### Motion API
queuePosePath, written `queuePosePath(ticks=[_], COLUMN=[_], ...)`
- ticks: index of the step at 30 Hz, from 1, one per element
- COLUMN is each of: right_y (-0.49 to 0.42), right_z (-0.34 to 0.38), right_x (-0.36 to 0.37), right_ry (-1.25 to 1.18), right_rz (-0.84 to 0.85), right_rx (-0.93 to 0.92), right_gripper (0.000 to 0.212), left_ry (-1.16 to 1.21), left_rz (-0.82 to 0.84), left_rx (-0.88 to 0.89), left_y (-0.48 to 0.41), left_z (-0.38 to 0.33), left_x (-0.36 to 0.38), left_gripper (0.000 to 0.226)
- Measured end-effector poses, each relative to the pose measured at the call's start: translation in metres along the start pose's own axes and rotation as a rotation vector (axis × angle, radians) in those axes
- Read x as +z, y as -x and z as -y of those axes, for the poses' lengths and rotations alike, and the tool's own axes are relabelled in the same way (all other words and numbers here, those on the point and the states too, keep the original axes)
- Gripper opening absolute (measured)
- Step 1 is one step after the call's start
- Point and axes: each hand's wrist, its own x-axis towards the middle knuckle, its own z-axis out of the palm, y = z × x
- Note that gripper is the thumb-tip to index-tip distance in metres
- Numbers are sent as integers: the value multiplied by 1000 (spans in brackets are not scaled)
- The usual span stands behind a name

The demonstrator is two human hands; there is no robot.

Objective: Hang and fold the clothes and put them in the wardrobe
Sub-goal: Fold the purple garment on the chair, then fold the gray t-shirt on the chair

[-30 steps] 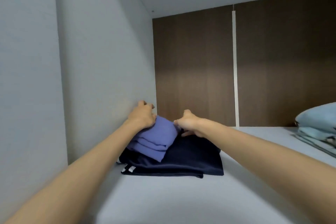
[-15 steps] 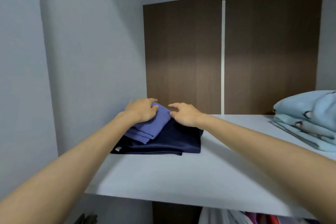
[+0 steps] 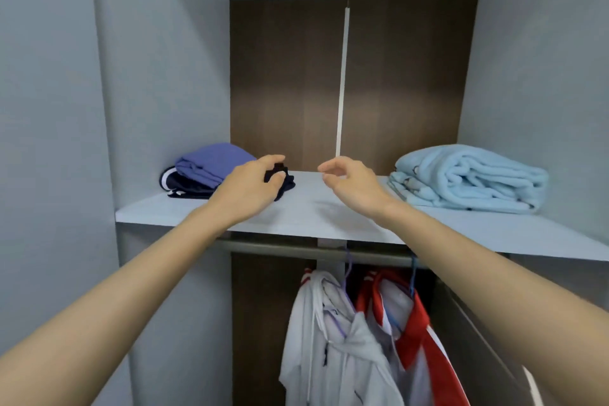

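Navy clothes [image 3: 188, 187] by left hand [image 3: 250, 187]

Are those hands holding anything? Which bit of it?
The left hand pinches the right-hand corner of the dark navy folded garment on the shelf. The right hand holds nothing.

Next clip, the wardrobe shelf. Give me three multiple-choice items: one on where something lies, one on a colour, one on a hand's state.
1. Where does the light blue blanket lie?
A) right side of the shelf
B) over the rail
C) on the floor

2. What colour is the folded piece on top of the navy garment?
A) red
B) purple
C) white

3. The right hand is:
A) gripping a hanger
B) pressing the blanket
C) holding nothing

Answers: 1A, it lies folded at the shelf's right end; 2B, the purple garment lies over the navy one; 3C, its fingers are loosely curled with nothing in them.
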Motion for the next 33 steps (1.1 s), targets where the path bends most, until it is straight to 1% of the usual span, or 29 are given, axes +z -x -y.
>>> queuePosePath(ticks=[4,11,16,22,27,33], right_y=[62,171,269,419,543,692], right_z=[9,33,48,75,106,135], right_x=[-20,-52,-54,-51,-76,-118], right_ry=[128,202,227,267,327,400], right_rz=[-18,-41,-116,-167,-207,-360], right_rx=[-47,16,162,383,556,759], right_gripper=[27,25,22,20,20,19], left_ry=[64,160,266,380,466,542], left_rz=[-20,54,149,389,557,724], left_rx=[33,106,165,223,321,505], left_y=[44,126,200,302,384,478], left_z=[-31,-68,-82,-110,-165,-253], left_x=[-3,-11,-7,9,18,44], left_gripper=[43,42,40,39,38,35])
